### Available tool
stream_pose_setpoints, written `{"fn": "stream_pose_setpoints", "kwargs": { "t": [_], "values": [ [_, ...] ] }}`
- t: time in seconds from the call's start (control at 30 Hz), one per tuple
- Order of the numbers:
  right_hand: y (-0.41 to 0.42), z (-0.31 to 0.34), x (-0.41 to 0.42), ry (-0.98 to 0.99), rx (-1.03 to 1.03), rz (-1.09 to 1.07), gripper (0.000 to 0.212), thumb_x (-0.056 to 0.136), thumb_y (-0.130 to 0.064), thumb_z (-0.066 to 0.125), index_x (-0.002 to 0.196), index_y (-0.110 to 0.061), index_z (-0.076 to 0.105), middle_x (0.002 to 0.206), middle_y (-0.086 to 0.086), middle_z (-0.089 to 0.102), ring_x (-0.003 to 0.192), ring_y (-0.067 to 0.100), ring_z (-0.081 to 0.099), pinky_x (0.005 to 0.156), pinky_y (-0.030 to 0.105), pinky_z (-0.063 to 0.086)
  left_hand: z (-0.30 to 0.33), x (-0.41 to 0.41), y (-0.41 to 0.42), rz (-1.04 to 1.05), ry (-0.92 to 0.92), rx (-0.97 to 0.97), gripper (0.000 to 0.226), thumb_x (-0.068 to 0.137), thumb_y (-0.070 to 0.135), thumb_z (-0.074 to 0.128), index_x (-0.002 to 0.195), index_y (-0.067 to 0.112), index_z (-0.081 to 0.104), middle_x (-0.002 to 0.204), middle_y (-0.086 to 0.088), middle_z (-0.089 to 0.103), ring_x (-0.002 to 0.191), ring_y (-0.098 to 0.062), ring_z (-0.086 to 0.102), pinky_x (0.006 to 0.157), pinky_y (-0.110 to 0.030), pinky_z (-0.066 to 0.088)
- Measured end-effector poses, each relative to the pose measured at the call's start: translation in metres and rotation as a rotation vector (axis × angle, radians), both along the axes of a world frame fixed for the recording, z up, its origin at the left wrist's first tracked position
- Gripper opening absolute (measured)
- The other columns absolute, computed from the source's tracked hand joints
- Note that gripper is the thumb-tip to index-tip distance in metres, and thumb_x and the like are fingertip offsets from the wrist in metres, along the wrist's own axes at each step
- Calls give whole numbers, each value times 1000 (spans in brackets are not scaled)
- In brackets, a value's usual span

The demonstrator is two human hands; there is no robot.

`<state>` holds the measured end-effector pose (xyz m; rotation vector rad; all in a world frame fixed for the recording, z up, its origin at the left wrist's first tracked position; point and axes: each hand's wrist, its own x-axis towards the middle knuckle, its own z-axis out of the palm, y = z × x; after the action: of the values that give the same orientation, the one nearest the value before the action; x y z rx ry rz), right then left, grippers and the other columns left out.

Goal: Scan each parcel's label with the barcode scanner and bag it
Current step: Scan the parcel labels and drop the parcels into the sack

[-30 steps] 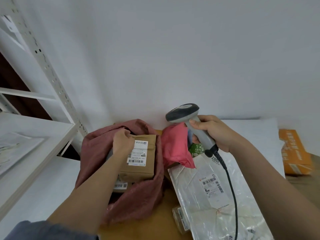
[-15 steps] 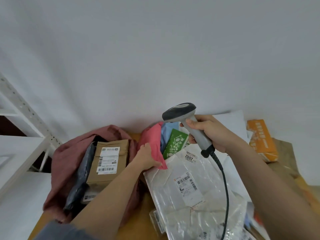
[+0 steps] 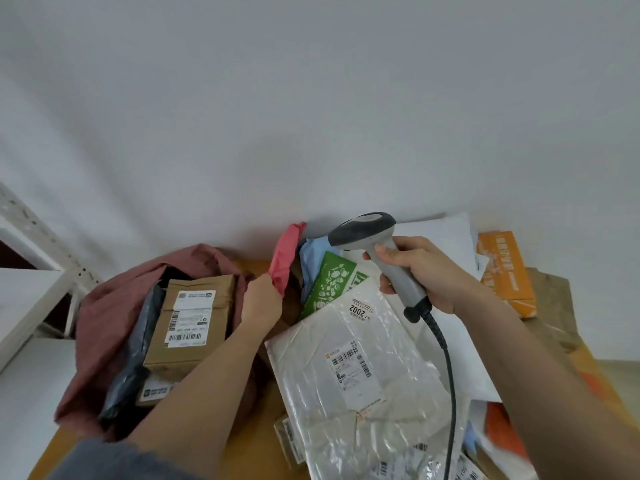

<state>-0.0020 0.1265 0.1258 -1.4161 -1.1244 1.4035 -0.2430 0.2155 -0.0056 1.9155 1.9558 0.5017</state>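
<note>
My right hand [image 3: 420,275] grips the handle of the grey barcode scanner [image 3: 374,251], its head raised and its black cable trailing down. My left hand [image 3: 260,301] pinches the lower edge of a pink-red soft parcel [image 3: 285,258] standing against the wall. At the left lies the dusty-pink cloth bag [image 3: 104,327], open, with a brown cardboard parcel [image 3: 192,323] and a dark grey poly mailer [image 3: 135,355] inside. A large clear-wrapped white parcel [image 3: 356,375] with a barcode label lies in front of me. Behind it stand a green printed packet [image 3: 332,282] and a light blue parcel [image 3: 313,254].
An orange box [image 3: 505,268] and a white flat mailer [image 3: 446,237] lie at the back right by the wall. Brown paper [image 3: 554,306] and several more parcels crowd the right and front edge. A white metal shelf [image 3: 31,282] stands at the left.
My left hand left the brown parcel in the bag and moved right to take hold of the pink-red parcel. My view swung to the right. The scanner hand stayed about where it was.
</note>
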Motion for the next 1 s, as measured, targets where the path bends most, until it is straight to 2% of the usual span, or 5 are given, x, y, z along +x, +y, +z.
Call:
{"fn": "stream_pose_setpoints", "kwargs": {
  "t": [0.17, 0.33, 0.63, 0.9, 1.0],
  "values": [
    [1, 9, -3, 92, 45, -79, 26, 94, -19, 60, 108, 3, 63, 101, 16, 64, 58, 19, 54, 61, 33, 52, 43, -10, 5, 173, -289, 148, 17, 90, -4, 39, 84, -4, 55, 91, -25, 61, 89, -40, 58, 73, -35, 35],
    [3, 17, -12, 50, 142, -170, 26, 90, -15, 68, 104, 6, 63, 75, 14, 57, 55, 16, 52, 62, 32, 50, 82, -30, 0, 362, -574, 186, 30, 88, -7, 33, 102, -6, 60, 95, -22, 60, 92, -36, 57, 80, -38, 42],
    [9, 35, -38, 209, 247, -303, 30, 83, -6, 74, 104, -10, 53, 75, 3, 58, 49, 13, 50, 57, 30, 49, 110, -71, -4, 366, -1337, -57, 36, 90, -10, 33, 103, 1, 65, 105, -23, 66, 94, -36, 62, 88, -55, 51],
    [11, 38, -52, 301, 269, -361, 40, 81, -7, 77, 110, -18, 51, 79, 5, 62, 51, 12, 52, 52, 25, 51, 145, -62, -31, 411, -1644, -168, 36, 95, -13, 28, 83, 3, 57, 60, -13, 66, 69, -23, 54, 41, -27, 53],
    [10, 39, -54, 315, 253, -355, 40, 80, -7, 78, 108, -19, 53, 78, 3, 62, 50, 10, 53, 52, 24, 52, 145, -67, -31, 399, -1636, -195, 42, 94, -16, 18, 89, 4, 55, 79, -15, 65, 79, -26, 54, 42, -33, 55]
  ]
}}
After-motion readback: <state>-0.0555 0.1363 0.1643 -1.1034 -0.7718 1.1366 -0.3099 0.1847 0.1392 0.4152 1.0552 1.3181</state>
